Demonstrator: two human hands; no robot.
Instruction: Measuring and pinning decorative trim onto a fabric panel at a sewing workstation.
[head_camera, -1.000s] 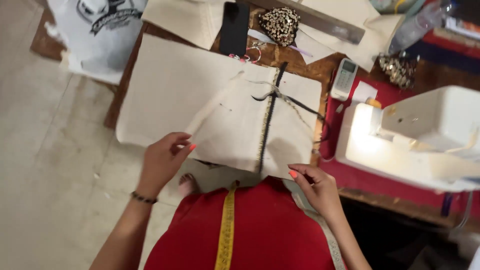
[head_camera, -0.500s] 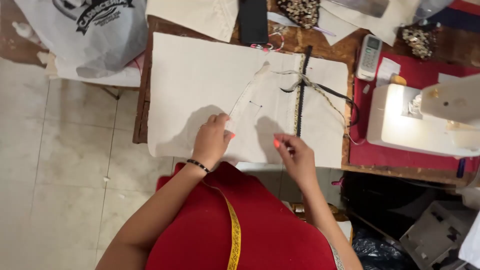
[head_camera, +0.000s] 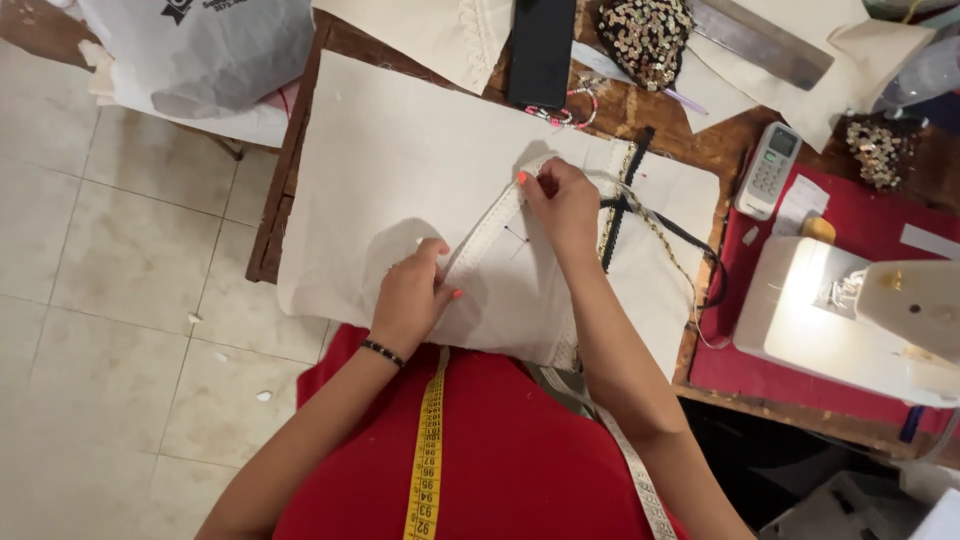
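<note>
A large cream fabric piece (head_camera: 400, 170) lies spread over the wooden table (head_camera: 300, 140). A strip of cream lace trim (head_camera: 480, 235) runs diagonally across it. My left hand (head_camera: 412, 300) pinches the near end of the trim against the fabric. My right hand (head_camera: 562, 205) pinches the far end of the trim, fingers closed on it. A black trim strip (head_camera: 620, 200) lies just right of my right hand. A yellow tape measure (head_camera: 428, 450) hangs down my red top.
A white sewing machine (head_camera: 860, 310) with its lamp on stands at the right on a red cloth (head_camera: 740, 360). A black phone (head_camera: 542, 50), sequined patches (head_camera: 645, 35), a white remote (head_camera: 768, 170), a metal ruler (head_camera: 760, 45) and a plastic bag (head_camera: 210, 50) lie at the back.
My right hand has moved away from me up the fabric to the far end of the lace trim. My left hand stayed near the front edge, holding the trim.
</note>
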